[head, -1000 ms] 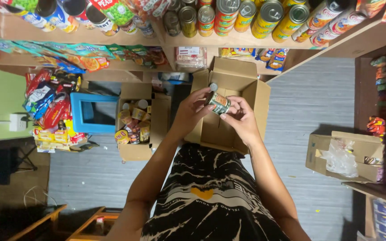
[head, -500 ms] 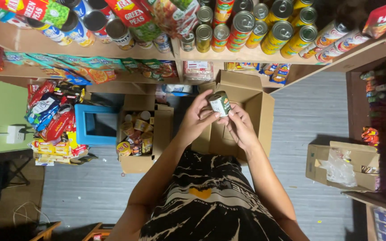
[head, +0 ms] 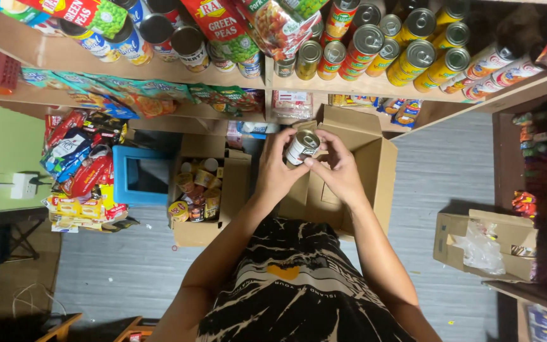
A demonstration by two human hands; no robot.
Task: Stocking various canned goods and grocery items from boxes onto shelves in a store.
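Both hands hold one small can [head: 301, 147] above an open cardboard box [head: 375, 171] that stands on the grey floor [head: 444, 171] in front of the person. The left hand [head: 280, 170] has its fingers closed around the left side of the can, and the right hand [head: 335, 166] has its fingers clamped on the right side, with the thumb pressing on the label. The can is tilted, so its silver top looks up toward the camera. To the left, a second open box [head: 185, 233] is full of small cans and jars, and a blue crate [head: 120, 190] is just beside it. A wooden shelf [head: 362, 85] above the hands carries many cans lying in rows. Near the right edge of the floor lies one more box [head: 451, 244] with clear plastic inside.
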